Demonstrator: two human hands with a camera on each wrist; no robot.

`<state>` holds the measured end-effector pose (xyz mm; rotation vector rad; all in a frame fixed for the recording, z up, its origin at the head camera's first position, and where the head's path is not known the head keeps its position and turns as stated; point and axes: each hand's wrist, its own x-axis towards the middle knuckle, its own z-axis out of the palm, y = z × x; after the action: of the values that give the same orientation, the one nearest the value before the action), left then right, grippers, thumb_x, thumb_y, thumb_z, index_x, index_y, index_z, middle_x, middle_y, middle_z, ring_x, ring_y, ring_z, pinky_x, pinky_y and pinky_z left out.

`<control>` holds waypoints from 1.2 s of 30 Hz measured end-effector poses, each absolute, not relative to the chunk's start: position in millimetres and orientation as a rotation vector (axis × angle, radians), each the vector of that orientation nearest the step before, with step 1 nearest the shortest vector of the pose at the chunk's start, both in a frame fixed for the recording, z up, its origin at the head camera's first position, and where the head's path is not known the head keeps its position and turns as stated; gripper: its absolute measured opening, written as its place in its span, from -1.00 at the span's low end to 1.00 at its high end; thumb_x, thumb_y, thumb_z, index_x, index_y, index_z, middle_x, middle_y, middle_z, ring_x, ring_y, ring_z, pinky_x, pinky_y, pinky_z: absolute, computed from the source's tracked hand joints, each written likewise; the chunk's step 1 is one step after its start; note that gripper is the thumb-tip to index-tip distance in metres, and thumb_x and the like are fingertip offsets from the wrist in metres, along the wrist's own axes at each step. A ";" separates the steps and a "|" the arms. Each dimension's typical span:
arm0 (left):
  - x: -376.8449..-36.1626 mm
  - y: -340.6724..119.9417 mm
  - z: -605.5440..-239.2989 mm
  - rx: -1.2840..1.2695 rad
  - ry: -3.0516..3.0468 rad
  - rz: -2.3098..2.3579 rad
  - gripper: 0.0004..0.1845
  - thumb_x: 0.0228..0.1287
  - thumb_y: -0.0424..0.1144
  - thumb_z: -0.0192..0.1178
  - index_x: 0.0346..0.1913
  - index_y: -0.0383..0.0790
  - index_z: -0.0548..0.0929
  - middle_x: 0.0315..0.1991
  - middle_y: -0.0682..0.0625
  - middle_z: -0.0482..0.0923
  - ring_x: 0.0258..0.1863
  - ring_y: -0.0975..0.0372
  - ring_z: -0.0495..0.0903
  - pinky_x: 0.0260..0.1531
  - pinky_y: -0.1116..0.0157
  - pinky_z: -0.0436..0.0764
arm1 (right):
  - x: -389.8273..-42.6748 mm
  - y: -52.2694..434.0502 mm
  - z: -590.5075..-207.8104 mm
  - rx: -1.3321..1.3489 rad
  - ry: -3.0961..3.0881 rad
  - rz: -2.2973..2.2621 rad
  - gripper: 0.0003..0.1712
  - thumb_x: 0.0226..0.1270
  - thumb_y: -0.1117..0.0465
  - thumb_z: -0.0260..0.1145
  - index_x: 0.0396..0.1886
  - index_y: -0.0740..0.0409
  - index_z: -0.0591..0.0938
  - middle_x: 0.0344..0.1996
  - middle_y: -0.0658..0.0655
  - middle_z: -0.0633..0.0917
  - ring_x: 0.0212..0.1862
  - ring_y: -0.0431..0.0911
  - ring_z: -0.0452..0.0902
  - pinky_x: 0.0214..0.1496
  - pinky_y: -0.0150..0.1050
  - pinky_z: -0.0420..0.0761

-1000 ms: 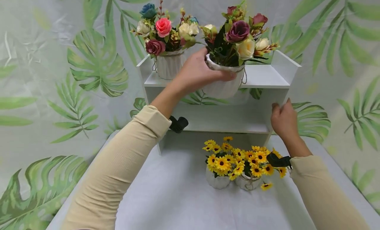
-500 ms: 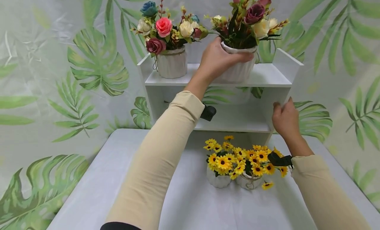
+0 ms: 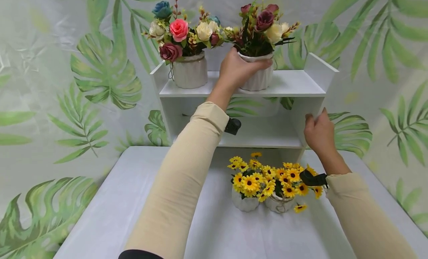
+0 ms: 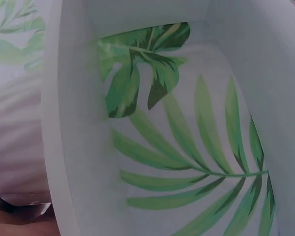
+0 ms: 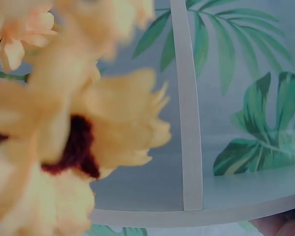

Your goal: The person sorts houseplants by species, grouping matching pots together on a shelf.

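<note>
My left hand (image 3: pixel 239 67) grips the rim of a white fluted flowerpot (image 3: pixel 260 77), thumb across its front. Purple and cream roses (image 3: pixel 264 25) fill that pot, which stands upright on the top board of a white shelf unit (image 3: pixel 294 82). In the left wrist view, part of the hand (image 4: pixel 22 226) shows beneath the pot's pale side (image 4: pixel 14 147), beyond the shelf edge. My right hand (image 3: pixel 321 136) holds the unit's right side panel, with some fingers hidden behind it. Only a bit of that hand (image 5: pixel 282 226) appears in the right wrist view.
A second pot (image 3: pixel 190 74) with pink, cream and blue roses stands at the top board's left. Two white pots (image 3: pixel 245 204) of yellow daisies (image 3: pixel 250 183) stand on the white table (image 3: pixel 140 170), before the unit, close to my right forearm.
My left hand carried the rose pot up and right over the top board, then brought it down and slightly left onto the board. The right hand stayed at the side panel.
</note>
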<state>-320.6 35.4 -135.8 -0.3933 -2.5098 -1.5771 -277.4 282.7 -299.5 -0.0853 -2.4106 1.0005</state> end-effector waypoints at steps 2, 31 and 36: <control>-321.0 34.0 -135.1 -0.376 -2.526 -1.588 -0.08 -0.02 0.17 0.50 0.40 0.06 0.30 0.29 0.15 0.48 0.24 0.31 0.49 0.21 0.43 0.49 | -277.3 282.0 -297.9 -0.083 -2.411 1.000 -0.39 0.60 0.10 -0.20 0.46 0.38 0.15 0.29 0.56 0.42 0.24 0.53 0.40 0.16 0.49 0.41; -268.0 -8.2 -198.8 -0.736 -2.151 -1.002 -0.37 0.31 -0.22 0.24 0.38 -0.36 0.35 0.40 -0.20 0.38 0.46 0.06 0.31 0.51 0.24 0.24 | -276.1 285.4 -297.6 -0.094 -2.408 0.996 -0.40 0.59 0.11 -0.19 0.44 0.40 0.18 0.28 0.56 0.44 0.23 0.52 0.41 0.14 0.48 0.44; -241.7 -33.4 -251.1 -0.885 -2.012 -0.980 -0.61 0.24 -0.35 0.26 0.12 -0.40 0.55 0.17 -0.23 0.57 0.26 0.02 0.50 0.36 0.16 0.43 | -276.7 284.6 -298.6 -0.082 -2.403 0.999 -0.41 0.59 0.11 -0.18 0.42 0.41 0.22 0.25 0.56 0.46 0.22 0.51 0.43 0.13 0.46 0.45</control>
<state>-241.7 -33.4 -251.1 -0.8849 -2.0120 -0.9801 -276.7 284.6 -298.6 -0.0815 -2.4031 0.9985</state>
